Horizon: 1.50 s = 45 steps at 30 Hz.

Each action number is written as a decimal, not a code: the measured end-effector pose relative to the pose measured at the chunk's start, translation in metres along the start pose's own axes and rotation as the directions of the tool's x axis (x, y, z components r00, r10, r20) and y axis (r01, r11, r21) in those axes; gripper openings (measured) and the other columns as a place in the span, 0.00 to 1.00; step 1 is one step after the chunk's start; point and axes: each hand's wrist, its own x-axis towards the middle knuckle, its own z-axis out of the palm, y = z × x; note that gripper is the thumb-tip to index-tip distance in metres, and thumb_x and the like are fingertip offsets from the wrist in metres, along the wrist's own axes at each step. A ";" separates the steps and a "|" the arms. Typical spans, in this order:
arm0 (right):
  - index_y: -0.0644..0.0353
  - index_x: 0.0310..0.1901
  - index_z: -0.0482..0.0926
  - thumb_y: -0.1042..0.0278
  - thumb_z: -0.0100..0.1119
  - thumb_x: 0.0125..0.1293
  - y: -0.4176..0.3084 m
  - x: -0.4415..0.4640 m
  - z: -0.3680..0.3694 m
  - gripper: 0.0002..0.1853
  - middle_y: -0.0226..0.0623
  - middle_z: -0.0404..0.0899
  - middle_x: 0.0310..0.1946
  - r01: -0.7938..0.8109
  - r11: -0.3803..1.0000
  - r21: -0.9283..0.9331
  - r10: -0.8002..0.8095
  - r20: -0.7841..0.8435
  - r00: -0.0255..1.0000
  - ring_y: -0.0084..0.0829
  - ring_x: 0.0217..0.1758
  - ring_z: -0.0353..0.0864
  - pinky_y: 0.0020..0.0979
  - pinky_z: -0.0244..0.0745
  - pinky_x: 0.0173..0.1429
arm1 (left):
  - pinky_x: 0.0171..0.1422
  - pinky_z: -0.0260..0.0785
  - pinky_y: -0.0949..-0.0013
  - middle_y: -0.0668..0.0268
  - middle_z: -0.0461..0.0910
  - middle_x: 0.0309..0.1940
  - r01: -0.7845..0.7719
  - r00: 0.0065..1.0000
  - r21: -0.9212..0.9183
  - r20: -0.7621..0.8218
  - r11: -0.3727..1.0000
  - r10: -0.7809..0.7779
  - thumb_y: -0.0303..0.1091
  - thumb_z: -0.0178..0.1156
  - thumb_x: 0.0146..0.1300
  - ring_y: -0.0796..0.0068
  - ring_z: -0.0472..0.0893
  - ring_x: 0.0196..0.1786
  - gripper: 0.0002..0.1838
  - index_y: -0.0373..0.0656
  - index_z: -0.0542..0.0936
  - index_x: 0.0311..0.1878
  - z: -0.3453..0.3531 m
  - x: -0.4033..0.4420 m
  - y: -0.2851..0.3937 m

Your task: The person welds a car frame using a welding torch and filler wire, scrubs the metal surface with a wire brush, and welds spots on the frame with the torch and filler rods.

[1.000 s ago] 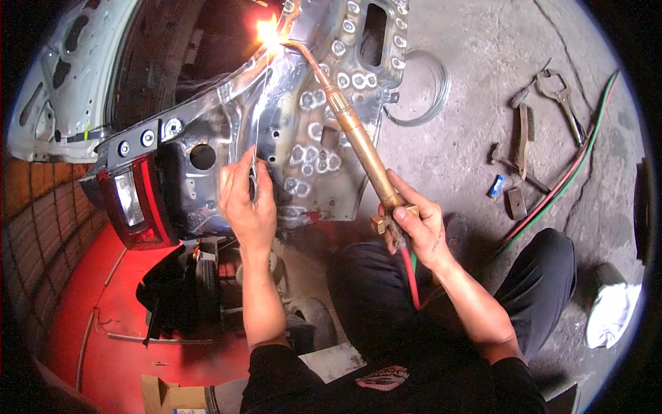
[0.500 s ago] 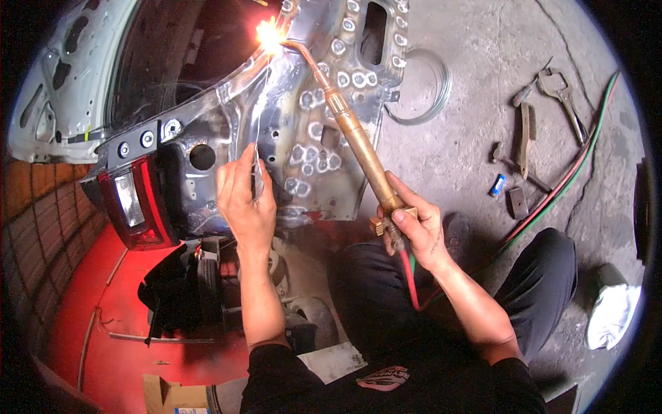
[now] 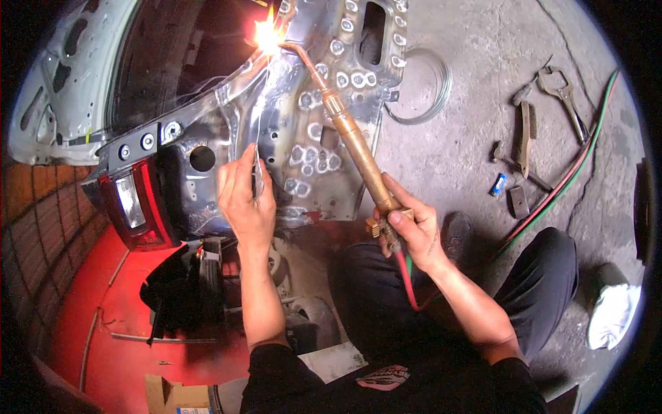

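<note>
My right hand point(image 3: 414, 224) is wrapped round the valve end of a brass welding torch point(image 3: 358, 148). Its bent copper tip reaches a bright orange-white flame point(image 3: 268, 34) at the upper edge of a bare metal car body panel point(image 3: 283, 117). Between thumb and fingers, my left hand point(image 3: 246, 196) pinches a thin welding rod point(image 3: 261, 110), which runs up toward the flame. Glare hides the spot where rod and torch tip meet the metal. Rows of round weld marks cover the panel's right part. Red and green hoses trail from the torch below my right hand.
A red tail light point(image 3: 141, 203) sits left of the panel. On the concrete at right lie a wire coil point(image 3: 441, 86), locking pliers point(image 3: 565, 96), a wire brush point(image 3: 525, 141), a hammer point(image 3: 520, 169), a blue box point(image 3: 498, 184) and hoses point(image 3: 562, 183). A white cloth point(image 3: 614, 316) lies lower right.
The flame flares taller and its glow has shifted slightly. The torch and my right hand have moved a little to the left; my left hand stays nearly still.
</note>
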 end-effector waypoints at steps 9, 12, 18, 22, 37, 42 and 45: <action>0.65 0.78 0.59 0.66 0.54 0.74 -0.001 -0.001 0.002 0.34 0.42 0.83 0.43 0.010 0.999 -0.030 -0.010 -0.006 1.000 0.28 0.29 0.83 0.28 0.79 0.29 | 0.52 0.73 0.58 0.51 0.84 0.42 -0.002 1.000 0.007 -0.004 1.000 0.002 0.21 0.66 0.63 0.54 0.81 0.43 0.17 0.35 0.83 0.56 0.000 -0.001 -0.001; 0.65 0.78 0.59 0.66 0.54 0.74 -0.002 -0.001 0.003 0.33 0.42 0.83 0.43 0.013 0.999 -0.042 -0.013 -0.007 1.000 0.28 0.29 0.83 0.27 0.79 0.29 | 0.52 0.73 0.58 0.51 0.84 0.41 -0.006 1.000 0.008 -0.002 1.000 0.006 0.21 0.66 0.63 0.54 0.81 0.43 0.17 0.35 0.83 0.56 0.000 0.000 -0.001; 0.66 0.78 0.58 0.66 0.54 0.74 -0.001 0.001 0.003 0.34 0.43 0.82 0.43 0.017 1.000 -0.004 -0.017 0.008 1.000 0.29 0.28 0.83 0.27 0.79 0.29 | 0.52 0.73 0.59 0.51 0.84 0.42 -0.009 1.000 0.010 -0.001 1.000 0.009 0.22 0.66 0.63 0.54 0.81 0.44 0.17 0.35 0.83 0.56 -0.001 0.001 0.001; 0.66 0.78 0.58 0.66 0.54 0.74 -0.001 0.000 0.004 0.34 0.43 0.82 0.43 0.023 1.000 -0.015 -0.023 0.007 1.000 0.29 0.28 0.83 0.27 0.79 0.29 | 0.52 0.73 0.59 0.51 0.84 0.42 -0.014 1.000 0.014 0.003 1.000 0.014 0.21 0.66 0.63 0.54 0.81 0.44 0.17 0.35 0.83 0.56 0.000 0.002 0.000; 0.66 0.78 0.59 0.68 0.54 0.73 -0.002 0.000 0.003 0.34 0.41 0.82 0.43 -0.004 1.000 -0.011 0.004 -0.004 1.000 0.28 0.29 0.83 0.27 0.79 0.31 | 0.52 0.73 0.58 0.51 0.84 0.42 -0.031 1.000 0.034 0.003 0.999 0.031 0.21 0.65 0.64 0.53 0.81 0.44 0.17 0.35 0.83 0.56 0.002 0.003 -0.002; 0.64 0.78 0.60 0.70 0.53 0.74 0.002 0.000 0.002 0.32 0.38 0.82 0.41 0.006 1.000 -0.010 -0.007 -0.012 1.000 0.25 0.28 0.81 0.26 0.78 0.31 | 0.52 0.73 0.58 0.52 0.84 0.41 -0.039 0.999 0.046 0.008 0.998 0.039 0.22 0.65 0.64 0.54 0.80 0.44 0.17 0.35 0.83 0.56 0.002 0.003 -0.002; 0.61 0.78 0.62 0.75 0.52 0.76 0.005 -0.001 0.001 0.30 0.32 0.80 0.40 0.023 1.000 0.019 -0.023 -0.006 1.000 0.20 0.27 0.79 0.25 0.76 0.30 | 0.52 0.73 0.58 0.52 0.84 0.41 -0.032 0.999 0.040 0.008 0.999 0.032 0.22 0.65 0.64 0.54 0.80 0.43 0.17 0.35 0.83 0.56 0.001 0.003 -0.001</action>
